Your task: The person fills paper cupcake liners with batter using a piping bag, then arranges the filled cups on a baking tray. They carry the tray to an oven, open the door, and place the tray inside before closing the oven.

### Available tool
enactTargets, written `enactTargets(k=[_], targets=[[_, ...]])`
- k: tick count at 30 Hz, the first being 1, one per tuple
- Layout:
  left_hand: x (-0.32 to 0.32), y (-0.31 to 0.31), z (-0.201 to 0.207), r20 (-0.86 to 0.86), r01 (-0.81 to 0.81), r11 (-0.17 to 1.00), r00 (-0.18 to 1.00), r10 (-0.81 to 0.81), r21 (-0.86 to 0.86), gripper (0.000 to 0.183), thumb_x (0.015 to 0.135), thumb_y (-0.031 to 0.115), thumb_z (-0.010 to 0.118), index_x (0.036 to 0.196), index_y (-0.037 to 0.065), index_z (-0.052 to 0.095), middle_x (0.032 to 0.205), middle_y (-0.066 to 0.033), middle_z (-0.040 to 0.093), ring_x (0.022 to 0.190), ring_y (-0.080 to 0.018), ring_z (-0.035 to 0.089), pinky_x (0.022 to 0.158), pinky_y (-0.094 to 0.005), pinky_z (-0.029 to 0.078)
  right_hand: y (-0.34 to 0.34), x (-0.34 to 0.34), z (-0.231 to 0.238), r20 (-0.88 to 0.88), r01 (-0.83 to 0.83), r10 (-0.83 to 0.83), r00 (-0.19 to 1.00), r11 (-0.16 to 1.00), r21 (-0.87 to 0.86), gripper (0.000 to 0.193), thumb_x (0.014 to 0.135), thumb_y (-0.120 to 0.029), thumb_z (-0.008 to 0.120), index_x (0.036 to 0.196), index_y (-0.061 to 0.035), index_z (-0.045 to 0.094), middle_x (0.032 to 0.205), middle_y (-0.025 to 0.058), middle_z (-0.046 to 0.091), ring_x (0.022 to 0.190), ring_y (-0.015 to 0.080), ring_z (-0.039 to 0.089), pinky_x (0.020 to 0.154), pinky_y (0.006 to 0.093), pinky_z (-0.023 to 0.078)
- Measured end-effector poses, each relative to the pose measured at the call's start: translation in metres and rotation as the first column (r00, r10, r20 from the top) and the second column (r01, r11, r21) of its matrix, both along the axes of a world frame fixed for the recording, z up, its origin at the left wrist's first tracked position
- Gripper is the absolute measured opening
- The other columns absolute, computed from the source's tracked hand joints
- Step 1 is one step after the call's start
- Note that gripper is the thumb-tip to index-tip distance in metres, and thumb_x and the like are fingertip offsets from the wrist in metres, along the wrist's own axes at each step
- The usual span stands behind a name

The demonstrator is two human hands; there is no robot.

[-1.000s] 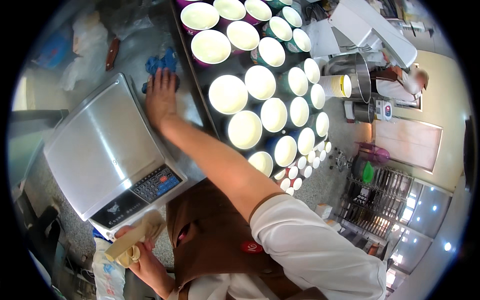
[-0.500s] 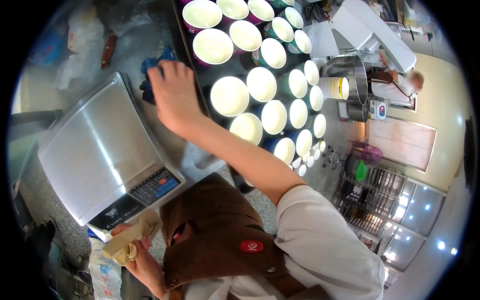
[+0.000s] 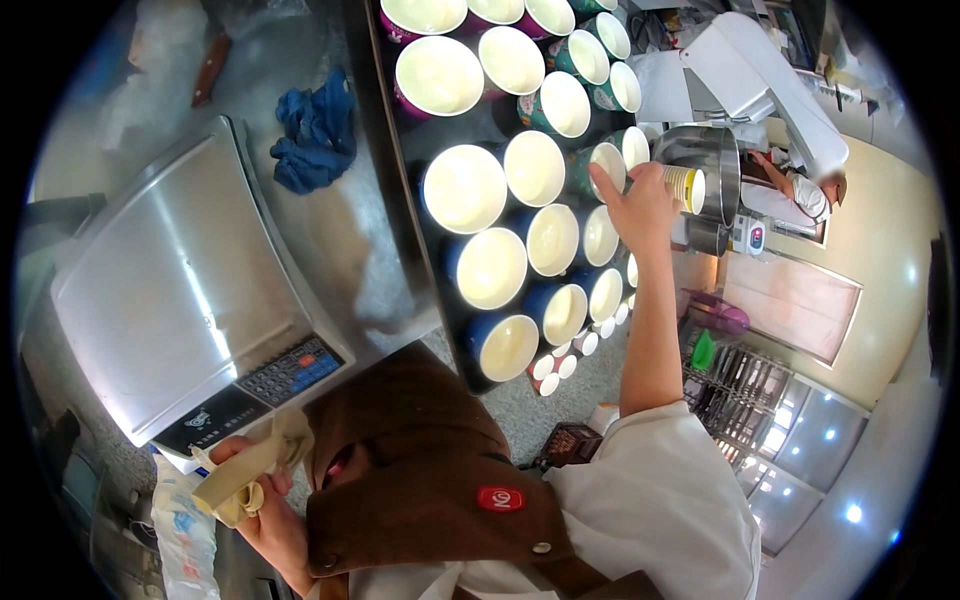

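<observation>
My left hand (image 3: 265, 505), at the lower left, is closed around a limp, folded beige strip (image 3: 245, 475), cloth or rubber; I cannot tell which. My right hand (image 3: 645, 205) reaches over the far right part of a dark tray (image 3: 410, 200). Its thumb stands apart from the fingers, over the rim of a paper cup (image 3: 606, 168). Just beyond the fingers is a stack of yellow-and-white paper cups (image 3: 688, 190), partly covered by the hand. Whether the fingers touch the stack is unclear. The tray holds rows of wide paper cups (image 3: 465, 190), pale inside.
A steel-topped scale (image 3: 190, 270) stands at the left. Behind it lie a crumpled blue cloth-like piece (image 3: 315, 130) and a brown-handled tool (image 3: 210, 72). A large metal bowl (image 3: 722, 165) stands past the stack. Farther back, a person (image 3: 795, 185) is at a counter.
My right hand has left the crumpled blue piece and swung right across the tray to near the cup stack. My left hand keeps its hold. The view has shifted slightly.
</observation>
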State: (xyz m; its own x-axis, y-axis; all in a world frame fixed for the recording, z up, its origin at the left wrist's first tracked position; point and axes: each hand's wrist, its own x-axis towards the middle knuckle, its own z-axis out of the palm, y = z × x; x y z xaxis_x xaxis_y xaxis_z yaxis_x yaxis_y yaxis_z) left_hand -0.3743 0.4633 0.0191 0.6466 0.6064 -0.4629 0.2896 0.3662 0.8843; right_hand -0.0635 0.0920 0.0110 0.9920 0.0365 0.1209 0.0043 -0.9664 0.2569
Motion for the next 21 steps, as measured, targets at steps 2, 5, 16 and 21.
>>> enactTargets(k=[2, 5, 16, 21], targets=[[0.003, -0.003, 0.001, -0.052, -0.051, 0.999, 0.997, 0.051, 0.005, 0.006, 0.095, 0.0, 0.048, 0.1, 0.0, 0.052, 0.098, -0.0049, 0.047, 0.067, -0.0083, 0.041, 0.06, -0.0237, 0.034, 0.003, 0.004, -0.005, -0.026, 0.019, -0.018, 0.999, 1.0, 0.022, 0.067, 0.076, -0.059, 0.074, 0.1, -0.0005, 0.054, 0.1, 0.0188, 0.064, 0.099, 0.0413, 0.058, 0.09, 0.0553, 0.037], [0.003, -0.004, 0.001, -0.082, -0.079, 0.997, 0.994, 0.078, -0.001, 0.005, 0.095, 0.001, 0.048, 0.099, 0.0, 0.052, 0.097, -0.0046, 0.047, 0.067, -0.0079, 0.041, 0.06, -0.0237, 0.034, 0.001, 0.009, -0.009, -0.06, 0.049, -0.046, 0.997, 0.997, 0.052, 0.069, 0.073, -0.059, 0.077, 0.102, -0.0008, 0.053, 0.102, 0.0193, 0.064, 0.104, 0.0406, 0.057, 0.094, 0.0542, 0.034], [0.001, -0.002, -0.008, -0.074, -0.076, 0.997, 0.994, 0.077, 0.018, 0.004, 0.095, 0.002, 0.05, 0.098, 0.0, 0.052, 0.09, -0.0045, 0.048, 0.064, -0.007, 0.04, 0.057, -0.0227, 0.033, -0.003, 0.013, -0.008, -0.234, 0.145, -0.092, 0.968, 0.965, 0.219, 0.068, 0.069, -0.043, 0.084, 0.114, -0.0048, 0.048, 0.112, 0.0165, 0.059, 0.113, 0.0371, 0.05, 0.101, 0.0518, 0.03], [0.003, -0.006, -0.01, -0.125, -0.144, 0.988, 0.981, 0.149, 0.049, 0.004, 0.095, 0.003, 0.05, 0.098, 0.0, 0.052, 0.089, -0.0044, 0.048, 0.063, -0.0067, 0.04, 0.056, -0.0225, 0.032, -0.017, 0.019, -0.007, -0.261, -0.078, 0.2, 0.944, 0.908, 0.413, 0.075, 0.066, -0.027, 0.087, 0.126, -0.0108, 0.045, 0.128, 0.0096, 0.052, 0.118, 0.034, 0.045, 0.103, 0.0532, 0.03]])
